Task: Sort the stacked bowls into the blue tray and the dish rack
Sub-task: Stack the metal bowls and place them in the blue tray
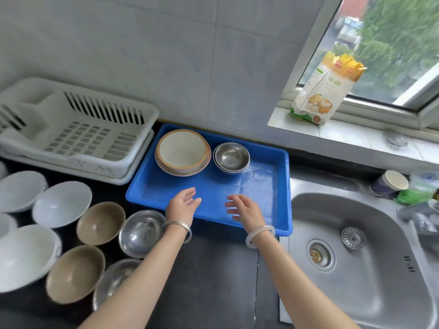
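Nearest, at about seven to nine o'clock on the dark counter (213, 281), loose bowls are spread out: two tan bowls (101, 223), steel bowls (141, 232) and several white bowls (62, 203). Both forearms are extended from six o'clock over the near edge of the blue tray (206, 186). The left hand (183, 205) and the right hand (244, 211) are held just above the tray floor, fingers spread apart and nothing gripped; a bangle is worn on each wrist. Further off, at twelve o'clock inside the tray, a stack of cream bowls (182, 151) is seen beside a smaller stack of steel bowls (231, 157), the two close but seemingly not touching. At ten o'clock, the white dish rack (78, 131) is seen with nothing in it. A steel sink (356, 257) lies at three o'clock.

A pause between placements is judged to be in hand, with the rack not yet served. Next, a counter bowl must probably be reached for at eight o'clock, gripped by its rim, and carried to its matching stack or to the rack.
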The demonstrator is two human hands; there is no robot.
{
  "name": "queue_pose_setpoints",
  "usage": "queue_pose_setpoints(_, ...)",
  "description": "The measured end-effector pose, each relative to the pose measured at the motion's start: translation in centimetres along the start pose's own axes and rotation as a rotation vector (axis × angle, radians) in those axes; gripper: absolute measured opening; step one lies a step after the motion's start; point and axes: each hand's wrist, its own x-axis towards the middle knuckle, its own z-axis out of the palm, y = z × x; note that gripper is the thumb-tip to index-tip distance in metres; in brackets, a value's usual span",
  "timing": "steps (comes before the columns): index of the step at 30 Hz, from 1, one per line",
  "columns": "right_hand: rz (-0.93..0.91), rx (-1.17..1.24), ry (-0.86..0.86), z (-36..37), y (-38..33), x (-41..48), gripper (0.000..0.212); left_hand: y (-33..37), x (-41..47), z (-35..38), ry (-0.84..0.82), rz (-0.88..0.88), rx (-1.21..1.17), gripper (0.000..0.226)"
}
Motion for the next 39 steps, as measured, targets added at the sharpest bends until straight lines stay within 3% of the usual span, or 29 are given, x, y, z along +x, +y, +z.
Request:
queue_pose_setpoints(6,0.006,-0.267,-0.225,6.3,4.1,-2.9,0.015,-5.1,-7.4,-6.3,0.291,0.001,0.232,0.036)
queue_pose_setpoints(9,0.016,-0.407,-0.29,9.3,5.1,-2.9,0.03,-7.7,-10.2,-8.8,0.47,0.005,0.33,0.038)
queue_pose_setpoints(13,0.088,-0.41,-0.303,13.1,5.2,-2.4,0.049,-10.4,-12.5,-11.1,0.641,-0.034,0.346,0.042)
queue_pose_setpoints(18,0.176,-0.368,-0.27,15.5,4.4,-1.4,0.044,-12.9,-14.1,-12.2,0.779,-0.079,0.287,0.052)
queue_pose_setpoints(23,0.178,-0.275,-0.209,15.2,4.0,-1.4,0.038,-13.6,-14.3,-12.7,0.754,-0.233,0.013,0.049)
queue_pose_setpoints(29,0.038,-0.205,-0.101,12.1,2.9,-3.6,0.028,-13.6,-14.0,-12.8,0.684,-0.269,-0.012,0.041)
queue_pose_setpoints(39,-0.023,-0.474,-0.259,10.1,3.3,-7.4,0.027,-13.0,-11.8,-11.3,0.454,-0.286,-0.216,0.026)
